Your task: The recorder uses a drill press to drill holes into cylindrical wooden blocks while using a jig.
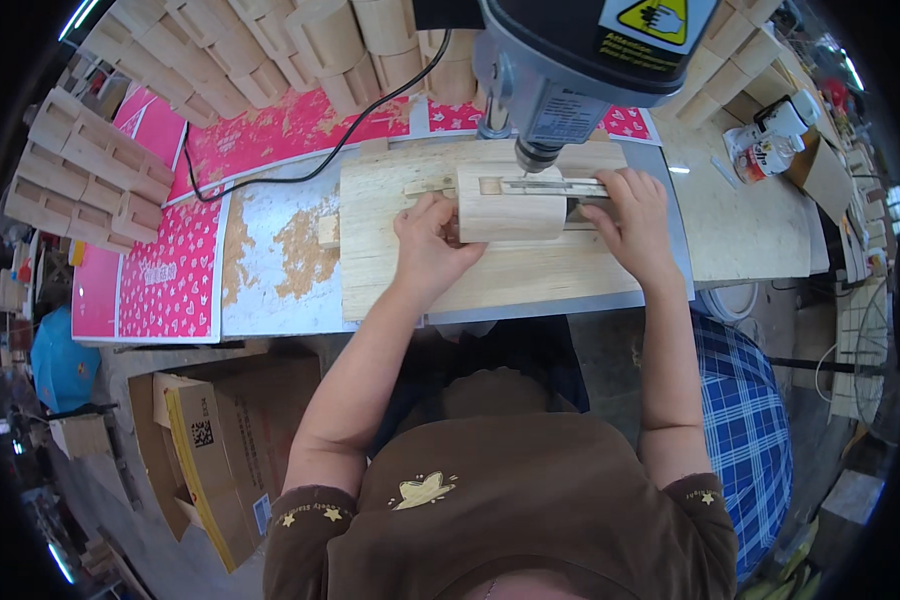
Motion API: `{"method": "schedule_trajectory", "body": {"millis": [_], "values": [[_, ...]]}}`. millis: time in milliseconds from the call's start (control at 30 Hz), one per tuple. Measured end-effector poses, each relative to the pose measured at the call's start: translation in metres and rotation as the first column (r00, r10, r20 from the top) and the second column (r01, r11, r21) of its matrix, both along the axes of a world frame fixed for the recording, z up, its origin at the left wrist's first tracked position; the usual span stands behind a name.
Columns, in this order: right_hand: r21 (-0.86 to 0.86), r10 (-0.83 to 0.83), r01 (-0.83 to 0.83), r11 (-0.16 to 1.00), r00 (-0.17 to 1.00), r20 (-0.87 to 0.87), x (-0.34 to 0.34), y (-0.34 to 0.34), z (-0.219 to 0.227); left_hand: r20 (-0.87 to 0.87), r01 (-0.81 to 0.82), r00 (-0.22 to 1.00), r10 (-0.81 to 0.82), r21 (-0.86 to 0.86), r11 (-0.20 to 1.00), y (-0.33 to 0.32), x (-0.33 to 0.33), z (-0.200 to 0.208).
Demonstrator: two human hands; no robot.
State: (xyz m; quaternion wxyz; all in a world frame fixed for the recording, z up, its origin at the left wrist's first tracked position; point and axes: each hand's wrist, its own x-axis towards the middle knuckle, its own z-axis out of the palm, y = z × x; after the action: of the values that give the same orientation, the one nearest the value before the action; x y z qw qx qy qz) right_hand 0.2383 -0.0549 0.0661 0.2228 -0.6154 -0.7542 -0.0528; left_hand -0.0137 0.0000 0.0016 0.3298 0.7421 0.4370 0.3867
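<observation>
A pale, rounded wooden block (510,218) with a rectangular recess in its top lies sideways under the chuck (536,155) of a drill press (570,75). My left hand (432,250) is closed around the block's left end, thumb along the near side. A narrow strip (570,187) runs along the block's top and past its right end. My right hand (632,222) pinches that strip at the right, its thumb close to the block's end face. The bit's tip sits near the strip; whether they touch is unclear. Beneath everything is a flat wooden board (390,275).
Stacked slotted wooden blocks (95,170) stand at the left, with more along the back. A black cable (320,165) crosses the pink-patterned covering (170,270). Bottles (770,155) stand at the right. Below the table are a cardboard box (230,450) and blue plaid fabric (750,430).
</observation>
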Motion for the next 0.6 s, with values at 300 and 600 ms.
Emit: {"method": "schedule_trajectory", "body": {"millis": [300, 600], "values": [[0.052, 0.030, -0.030, 0.998, 0.999, 0.013, -0.001, -0.010, -0.001, 0.352, -0.018, 0.934, 0.060, -0.120, 0.993, -0.012, -0.133, 0.037], [0.062, 0.074, -0.076, 0.995, 0.997, 0.034, -0.014, -0.022, -0.003, 0.620, 0.059, 0.513, 0.593, -0.715, 0.697, -0.037, -0.182, 0.054]]}}
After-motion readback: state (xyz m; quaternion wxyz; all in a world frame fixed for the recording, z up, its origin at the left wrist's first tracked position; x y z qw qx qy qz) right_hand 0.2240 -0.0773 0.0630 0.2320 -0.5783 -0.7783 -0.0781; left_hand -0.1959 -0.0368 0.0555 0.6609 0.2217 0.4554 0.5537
